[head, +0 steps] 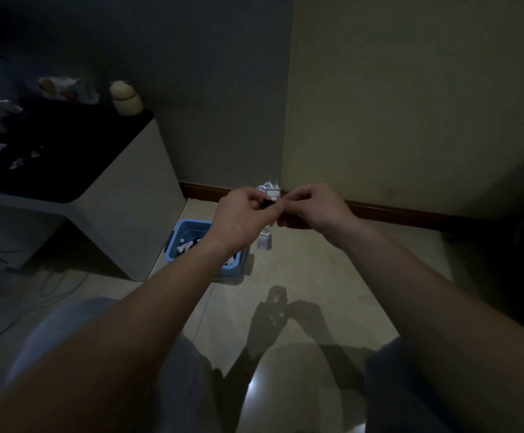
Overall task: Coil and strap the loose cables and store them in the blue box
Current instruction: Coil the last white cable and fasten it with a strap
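Observation:
Both hands are raised in front of me, over the floor. My left hand (245,214) and my right hand (310,207) meet at a white charger cable bundle (271,191), its plug prongs sticking up above the fingers. A black strap (268,203) shows between the two thumbs, and both hands pinch it around the bundle. A white connector end (265,239) hangs below the hands. The blue box (192,229) stands on the floor under my left wrist, with white cables (188,243) lying inside it.
A white side table with a dark top (123,189) stands left of the box, carrying a small cream bottle (126,100) and bags. Thin cables (54,285) trail on the floor at the left. A brown skirting board (395,210) runs along the walls. My knees fill the bottom.

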Demonstrator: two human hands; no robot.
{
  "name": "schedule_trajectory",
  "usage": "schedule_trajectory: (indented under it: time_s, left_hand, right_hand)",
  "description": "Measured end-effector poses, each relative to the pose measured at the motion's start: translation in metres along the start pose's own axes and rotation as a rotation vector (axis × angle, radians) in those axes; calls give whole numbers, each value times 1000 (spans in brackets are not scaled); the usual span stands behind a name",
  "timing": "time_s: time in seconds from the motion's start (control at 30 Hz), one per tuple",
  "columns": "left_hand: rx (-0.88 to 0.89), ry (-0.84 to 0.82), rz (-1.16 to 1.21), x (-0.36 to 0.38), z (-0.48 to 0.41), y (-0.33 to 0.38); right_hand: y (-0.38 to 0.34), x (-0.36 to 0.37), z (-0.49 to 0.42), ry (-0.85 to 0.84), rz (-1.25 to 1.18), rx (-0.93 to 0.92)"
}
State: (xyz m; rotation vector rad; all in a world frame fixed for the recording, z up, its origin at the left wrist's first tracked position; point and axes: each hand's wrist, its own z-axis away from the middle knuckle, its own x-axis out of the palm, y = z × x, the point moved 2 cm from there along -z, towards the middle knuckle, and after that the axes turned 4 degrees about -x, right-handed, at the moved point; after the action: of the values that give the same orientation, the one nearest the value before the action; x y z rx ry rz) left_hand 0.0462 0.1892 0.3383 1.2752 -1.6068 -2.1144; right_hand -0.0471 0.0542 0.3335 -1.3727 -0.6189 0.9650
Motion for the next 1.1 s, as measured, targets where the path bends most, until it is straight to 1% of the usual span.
schedule_trajectory:
  time_s: [0.13,0.23,0.37,0.53,0.63,0.77,1.0,1.1]
  left_hand:
    - [-11,54,-56,0,-1,-1]
    - [-28,49,-54,2,-2,-1]
    - [-44,79,-44,5,-2,-2]
    - [-88,100,0,3,-3,-2]
    - [-105,119,65,0,-2,-1]
    - [-116,124,211,-5,0,1]
    - [-162,155,283,-6,0,2]
    - [-202,178,351,-7,0,0]
  right_hand:
    - [2,2,-1,7,-58,17]
    - [6,6,-1,51,-151,67]
    - [9,7,-2,124,-152,90]
    - [9,12,-3,113,-208,130]
    - [9,14,-4,138,-246,123]
    - [9,16,-6,158,-280,97]
    - [6,25,-6,209,-319,53]
    - [6,29,-6,231,-315,37]
